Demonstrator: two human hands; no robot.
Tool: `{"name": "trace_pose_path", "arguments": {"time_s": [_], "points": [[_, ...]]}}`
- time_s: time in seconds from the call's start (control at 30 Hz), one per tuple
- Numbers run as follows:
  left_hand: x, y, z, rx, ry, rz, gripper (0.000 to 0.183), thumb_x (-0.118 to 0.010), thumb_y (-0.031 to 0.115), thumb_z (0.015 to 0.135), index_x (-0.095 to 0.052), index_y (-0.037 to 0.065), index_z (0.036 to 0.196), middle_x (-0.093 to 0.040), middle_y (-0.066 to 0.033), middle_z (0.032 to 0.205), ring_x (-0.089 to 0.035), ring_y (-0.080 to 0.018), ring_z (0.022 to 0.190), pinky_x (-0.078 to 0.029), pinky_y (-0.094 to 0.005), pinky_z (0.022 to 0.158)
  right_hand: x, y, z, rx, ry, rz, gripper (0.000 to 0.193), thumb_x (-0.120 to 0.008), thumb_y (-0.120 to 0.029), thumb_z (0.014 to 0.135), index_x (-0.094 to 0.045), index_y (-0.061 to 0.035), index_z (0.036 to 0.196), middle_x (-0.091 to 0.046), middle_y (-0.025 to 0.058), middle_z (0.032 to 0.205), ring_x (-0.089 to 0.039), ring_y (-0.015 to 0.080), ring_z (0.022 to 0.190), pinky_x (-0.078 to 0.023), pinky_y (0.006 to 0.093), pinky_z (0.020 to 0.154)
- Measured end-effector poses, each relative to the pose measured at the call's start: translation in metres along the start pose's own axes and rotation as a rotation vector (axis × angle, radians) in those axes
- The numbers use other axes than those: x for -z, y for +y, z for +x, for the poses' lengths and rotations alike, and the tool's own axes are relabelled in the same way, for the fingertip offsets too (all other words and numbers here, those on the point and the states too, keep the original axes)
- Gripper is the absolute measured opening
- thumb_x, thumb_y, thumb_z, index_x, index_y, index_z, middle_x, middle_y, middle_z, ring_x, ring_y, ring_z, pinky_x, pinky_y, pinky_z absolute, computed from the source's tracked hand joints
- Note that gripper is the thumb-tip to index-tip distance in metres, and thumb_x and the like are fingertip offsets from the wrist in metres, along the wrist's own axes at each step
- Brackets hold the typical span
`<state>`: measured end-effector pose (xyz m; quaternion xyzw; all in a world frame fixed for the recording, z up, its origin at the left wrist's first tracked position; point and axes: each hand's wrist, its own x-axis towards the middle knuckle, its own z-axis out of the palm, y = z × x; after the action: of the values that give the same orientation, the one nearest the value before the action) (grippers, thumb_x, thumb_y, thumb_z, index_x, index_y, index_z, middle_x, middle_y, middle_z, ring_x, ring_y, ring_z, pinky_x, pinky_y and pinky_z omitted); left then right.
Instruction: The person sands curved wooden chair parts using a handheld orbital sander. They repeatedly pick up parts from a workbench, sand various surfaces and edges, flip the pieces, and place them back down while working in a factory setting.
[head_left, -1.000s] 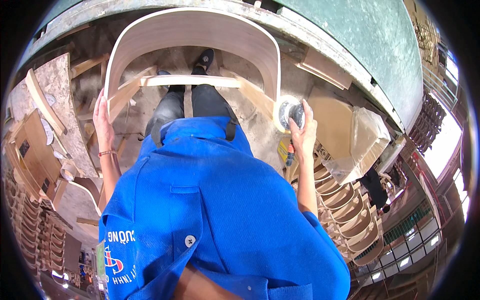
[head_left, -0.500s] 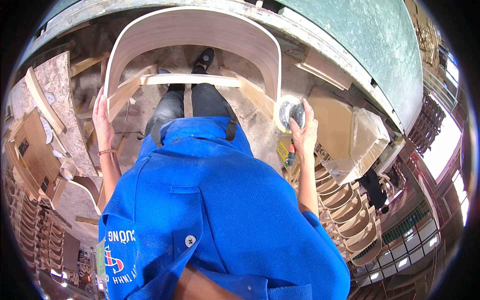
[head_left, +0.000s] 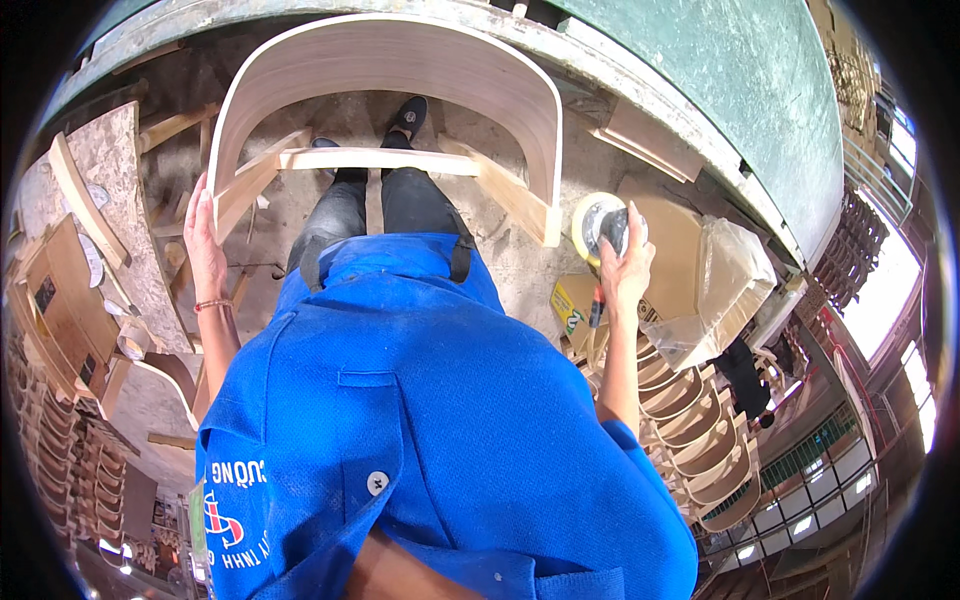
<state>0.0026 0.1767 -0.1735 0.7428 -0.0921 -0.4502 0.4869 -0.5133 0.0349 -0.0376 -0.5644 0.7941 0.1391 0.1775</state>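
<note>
A bent plywood chair frame (head_left: 400, 32) arches in front of me, its pale wooden crossbar (head_left: 380, 159) joining two angled side pieces. My left hand (head_left: 204, 240) grips the frame's left lower end, fingers running up along its outer side. In my right hand (head_left: 626, 262) is a round disc sander (head_left: 600, 226) with a pale yellow pad edge. The sander is held to the right of the frame's right end, with a gap between them. My fingers wrap over its dark top.
A green-topped bench (head_left: 700, 70) runs along the far side. At right are a cardboard box (head_left: 665, 220) with clear plastic on it and a stack of curved wooden parts (head_left: 700, 430). Wooden pieces lie on a worn board (head_left: 115, 180) at left. A person in dark clothes (head_left: 745, 375) is farther right.
My right hand has moved the sander to the right, away from the frame's right end. My left hand and the frame have stayed nearly still.
</note>
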Motion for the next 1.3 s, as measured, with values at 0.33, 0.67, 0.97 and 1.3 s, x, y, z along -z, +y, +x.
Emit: {"name": "trace_pose_path", "arguments": {"time_s": [0.33, 0.67, 0.97, 1.3], "points": [[0.006, -0.009, -0.005, -0.128, 0.035, 0.023, 0.04, -0.054, 0.018, 0.094, -0.053, 0.001, 0.13, -0.054, -0.0089, 0.131, -0.047, -0.0174, 0.124, -0.032, -0.0322, 0.108, -0.028, -0.002, -0.031, 0.333, -0.059, 0.298, 0.066, -0.069, -0.008, 0.076, -0.046, -0.0116, 0.138, -0.052, 0.0204, 0.126, -0.048, 0.0343, 0.118, -0.039, 0.0424, 0.1], [0.002, -0.005, -0.014, -0.032, 0.038, -0.181, 0.044, -0.056, 0.017, 0.092, -0.051, 0.004, 0.134, -0.054, -0.0066, 0.129, -0.048, -0.0135, 0.118, -0.035, -0.0265, 0.102, -0.022, -0.074, 0.004, 0.421, 0.135, 0.102, 0.084, -0.071, -0.015, 0.075, -0.029, -0.0233, 0.147, -0.055, 0.0201, 0.112, -0.054, 0.0377, 0.105, -0.044, 0.045, 0.089], [0.008, 0.018, -0.008, 0.326, -0.038, -0.176, 0.063, -0.062, 0.028, 0.081, -0.044, 0.016, 0.14, -0.05, -0.0037, 0.131, -0.046, -0.0201, 0.12, -0.038, -0.0502, 0.097, 0.012, -0.247, 0.145, 1.021, 0.42, 0.269, 0.07, -0.067, -0.017, 0.08, -0.036, -0.0068, 0.142, -0.05, 0.02, 0.132, -0.049, 0.0364, 0.119, -0.036, 0.0407, 0.101], [0.014, 0.024, 0.005, 0.221, 0.007, -0.06, 0.086, -0.063, 0.019, 0.075, -0.02, 0.0, 0.147, -0.062, -0.0097, 0.097, -0.058, -0.0123, 0.071, -0.047, -0.0242, 0.053, -0.002, -0.33, 0.181, 0.989, 0.354, 0.23, 0.072, -0.067, -0.035, 0.076, -0.039, -0.0112, 0.137, -0.058, 0.0199, 0.12, -0.056, 0.0371, 0.11, -0.045, 0.044, 0.091]]}}
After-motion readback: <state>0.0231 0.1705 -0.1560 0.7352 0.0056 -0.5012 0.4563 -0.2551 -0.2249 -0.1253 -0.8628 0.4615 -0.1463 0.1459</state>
